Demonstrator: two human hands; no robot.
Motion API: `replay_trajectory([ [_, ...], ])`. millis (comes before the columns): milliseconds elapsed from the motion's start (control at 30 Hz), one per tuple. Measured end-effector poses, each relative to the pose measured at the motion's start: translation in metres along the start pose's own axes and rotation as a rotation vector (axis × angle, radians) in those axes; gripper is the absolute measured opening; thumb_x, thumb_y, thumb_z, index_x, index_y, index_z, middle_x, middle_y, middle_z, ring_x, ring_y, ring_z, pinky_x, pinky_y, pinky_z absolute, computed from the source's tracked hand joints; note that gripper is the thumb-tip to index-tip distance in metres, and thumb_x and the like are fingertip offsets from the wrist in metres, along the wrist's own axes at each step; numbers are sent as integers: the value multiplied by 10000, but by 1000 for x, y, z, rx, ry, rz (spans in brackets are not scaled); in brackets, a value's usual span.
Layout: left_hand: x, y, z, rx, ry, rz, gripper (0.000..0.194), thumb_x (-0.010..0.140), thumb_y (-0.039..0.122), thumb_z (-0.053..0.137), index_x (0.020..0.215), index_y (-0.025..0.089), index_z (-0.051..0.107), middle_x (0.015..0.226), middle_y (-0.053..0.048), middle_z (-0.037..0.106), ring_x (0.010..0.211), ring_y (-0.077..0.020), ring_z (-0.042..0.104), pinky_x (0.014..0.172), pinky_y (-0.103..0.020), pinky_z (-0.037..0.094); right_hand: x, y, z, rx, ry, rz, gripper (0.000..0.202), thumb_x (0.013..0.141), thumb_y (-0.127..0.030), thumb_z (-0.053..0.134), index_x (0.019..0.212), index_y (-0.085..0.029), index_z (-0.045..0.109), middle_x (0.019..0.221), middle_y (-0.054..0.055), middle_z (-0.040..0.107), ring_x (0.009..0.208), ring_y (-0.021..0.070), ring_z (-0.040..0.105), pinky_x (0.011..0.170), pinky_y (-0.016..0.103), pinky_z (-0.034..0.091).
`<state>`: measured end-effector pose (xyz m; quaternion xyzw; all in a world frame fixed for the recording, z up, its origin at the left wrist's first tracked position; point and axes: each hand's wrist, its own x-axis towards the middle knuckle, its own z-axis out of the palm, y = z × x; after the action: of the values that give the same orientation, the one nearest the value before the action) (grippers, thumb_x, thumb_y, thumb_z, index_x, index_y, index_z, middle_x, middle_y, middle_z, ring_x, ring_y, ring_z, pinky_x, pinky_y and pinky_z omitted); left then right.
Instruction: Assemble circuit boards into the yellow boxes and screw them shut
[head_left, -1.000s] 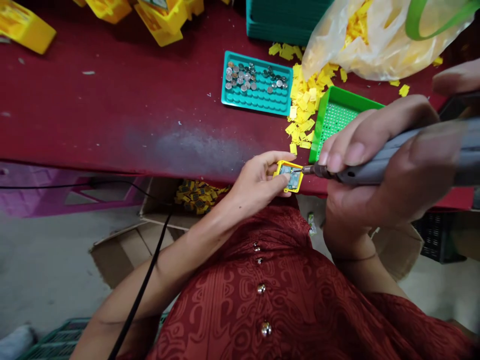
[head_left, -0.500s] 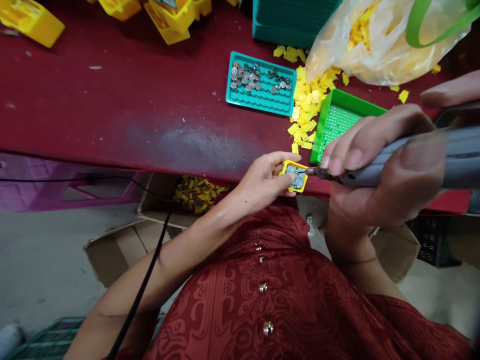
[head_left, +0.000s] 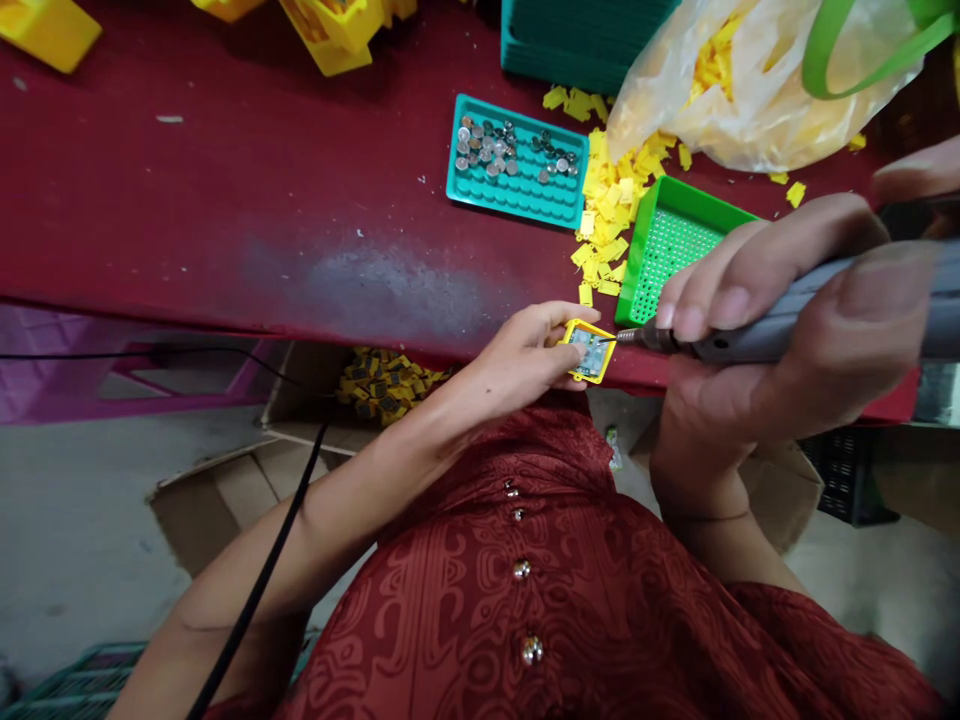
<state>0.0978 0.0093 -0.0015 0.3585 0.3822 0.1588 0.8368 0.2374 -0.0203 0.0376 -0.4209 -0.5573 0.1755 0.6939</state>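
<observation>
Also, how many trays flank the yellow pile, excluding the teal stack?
2: teal tray of metal discs, left of the pile; green tray, right, partly behind the right hand. The plastic bag may hide others.

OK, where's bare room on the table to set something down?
Widest bare patch: red table between yellow bins and front edge, left of teal tray. Crowded right of tray: loose yellow pieces, green basket, plastic bag, right hand with grey tool.
</observation>
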Motion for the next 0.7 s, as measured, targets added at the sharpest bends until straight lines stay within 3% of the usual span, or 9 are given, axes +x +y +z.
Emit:
replay_trajectory([
  [100,0,-4,-2,49,9,29,325,867,58,627,1184,123,660,993,-55,708,820,-130,669,714,-243,586,0,8,8,78,29,-181,292,1025,-288,604,747,-205,578,623,-43,419,482,50,499,435,183,448],
  [233,-2,-12,-9,316,-11,195,308,896,117,623,1193,169,683,1045,-56,745,875,-164,690,780,-300,600,2,9,13,120,206,-61,283,968,-318,726,762,-204,570,622,-58,415,468,56,448,434,201,413],
  [367,-4,-11,-13,747,11,588,314,936,86,556,1199,190,692,1268,-103,756,1192,-231,709,1069,-447,575,13,16,9,109,326,-127,222,973,-256,702,795,-221,574,588,-80,457,467,48,489,445,155,429],
  [467,0,-3,-7,1006,-37,811,397,957,41,495,1279,183,680,1477,-153,660,1383,-252,642,1172,-483,524,24,26,0,45,400,-219,123,979,-294,727,986,-262,609,604,-109,463,466,31,487,448,117,424],
  [600,8,12,17,1293,-94,714,502,956,25,471,1407,190,620,1517,-163,615,1271,-268,707,1056,-453,605,30,35,-13,-23,524,-167,261,931,-402,803,1043,-253,622,633,-95,466,469,49,453,443,174,408],
  [700,13,26,39,1516,-100,583,496,940,23,470,1380,187,628,1541,-162,587,1045,-241,758,868,-376,633,28,37,-23,-78,538,-147,299,917,-472,818,1072,-299,630,661,-84,483,490,83,486,490,251,457],
])
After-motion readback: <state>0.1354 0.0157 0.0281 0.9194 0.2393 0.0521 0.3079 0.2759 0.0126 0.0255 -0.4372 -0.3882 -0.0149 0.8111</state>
